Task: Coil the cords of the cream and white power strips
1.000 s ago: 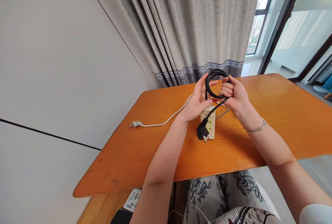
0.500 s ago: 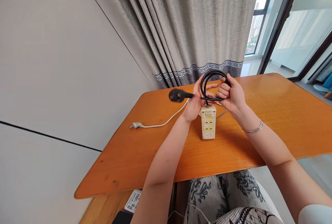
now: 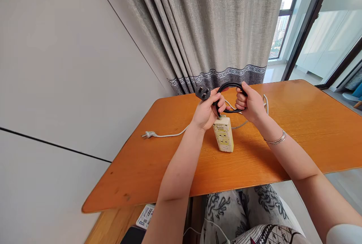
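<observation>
A coiled black power cord (image 3: 230, 85) is stretched between my hands above the wooden table. My left hand (image 3: 208, 111) is closed round the coil's left side, and the black three-pin plug (image 3: 203, 92) sticks out past its thumb with the pins facing up. On the right side of the loop, my right hand (image 3: 249, 102) grips the cord in a fist. Below hangs or leans the off-white power strip (image 3: 224, 134), joined to the cord at its top and slightly tilted; I cannot tell whether its lower end rests on the table.
A white cable with a white plug (image 3: 149, 134) lies at left on the table (image 3: 296, 134), and its loops (image 3: 266, 104) show behind my right hand. A grey curtain (image 3: 226, 29) hangs beyond the far edge. A white box (image 3: 145, 217) sits below the left front.
My left hand has closed round the coil, and the black plug has swung up and to the right. The power strip has tilted, its top shifting left. My right hand keeps its grip.
</observation>
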Tool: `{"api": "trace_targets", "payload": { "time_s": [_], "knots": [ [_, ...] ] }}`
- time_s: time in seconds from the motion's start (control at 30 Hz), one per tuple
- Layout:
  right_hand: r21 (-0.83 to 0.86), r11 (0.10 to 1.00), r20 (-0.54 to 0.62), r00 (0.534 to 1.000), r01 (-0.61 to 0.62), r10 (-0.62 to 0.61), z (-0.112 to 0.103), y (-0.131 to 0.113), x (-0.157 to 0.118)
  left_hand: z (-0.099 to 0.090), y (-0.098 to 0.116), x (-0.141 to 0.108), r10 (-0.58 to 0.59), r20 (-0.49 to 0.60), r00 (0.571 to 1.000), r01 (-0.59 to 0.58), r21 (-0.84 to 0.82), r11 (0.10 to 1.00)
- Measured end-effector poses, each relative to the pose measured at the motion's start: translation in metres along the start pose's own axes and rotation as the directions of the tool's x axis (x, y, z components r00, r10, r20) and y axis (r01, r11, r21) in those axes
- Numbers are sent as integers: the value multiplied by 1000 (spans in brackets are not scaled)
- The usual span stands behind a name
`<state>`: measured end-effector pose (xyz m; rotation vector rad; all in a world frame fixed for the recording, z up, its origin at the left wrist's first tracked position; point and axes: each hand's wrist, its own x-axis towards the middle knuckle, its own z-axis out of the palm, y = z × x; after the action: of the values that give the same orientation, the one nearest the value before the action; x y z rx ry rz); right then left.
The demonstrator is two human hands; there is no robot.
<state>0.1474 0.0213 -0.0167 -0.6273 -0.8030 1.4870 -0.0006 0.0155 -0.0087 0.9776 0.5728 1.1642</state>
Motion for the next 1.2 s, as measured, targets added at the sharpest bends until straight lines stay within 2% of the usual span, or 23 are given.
{"api": "trace_targets", "payload": {
  "time_s": [0.23, 0.6, 0.7, 0.73, 0.8, 0.87, 0.9, 0.93, 1.0, 1.07, 1.13, 1.2],
  "knots": [
    [14, 994, 66, 992, -107, 106, -3, -3, -1, -1, 5, -4, -108, 72, 992, 106, 30, 994],
    [-94, 995, 61, 998, 18, -12, -3, 8, 7, 8, -2, -1, 44, -96, 994, -47, -32, 998],
    [-181, 983, 186, 983, 22, 12, -9, 17, 9, 7, 2, 0, 87, -164, 983, -102, -82, 991],
    [-223, 974, 264, 964, 33, 28, -12, 21, 10, 6, 3, 1, 111, -179, 978, -130, -98, 987],
    [-355, 932, 446, 889, 73, 101, -18, 31, 11, 3, 7, 1, 173, -208, 963, -201, -125, 971],
    [-530, 836, 567, 792, 141, 226, -23, 42, 11, 1, 12, 0, 236, -239, 942, -274, -140, 951],
    [-613, 770, 589, 752, 179, 294, -25, 46, 12, 0, 14, -1, 267, -255, 929, -309, -142, 941],
    [-682, 700, 591, 723, 212, 357, -26, 49, 12, -2, 17, -2, 292, -270, 918, -338, -140, 931],
    [-784, 560, 556, 703, 266, 444, -26, 51, 11, -4, 22, -3, 324, -296, 898, -373, -125, 919],
    [-855, 410, 498, 722, 317, 481, -23, 45, 8, -8, 27, -2, 344, -331, 879, -390, -85, 917],
    [-904, 227, 426, 780, 361, 458, -18, 34, 2, -13, 30, 0, 376, -374, 848, -412, -19, 911],
    [-917, 26, 377, 848, 397, 371, -13, 20, -5, -19, 32, 4, 431, -406, 806, -450, 54, 892]
  ]
}}
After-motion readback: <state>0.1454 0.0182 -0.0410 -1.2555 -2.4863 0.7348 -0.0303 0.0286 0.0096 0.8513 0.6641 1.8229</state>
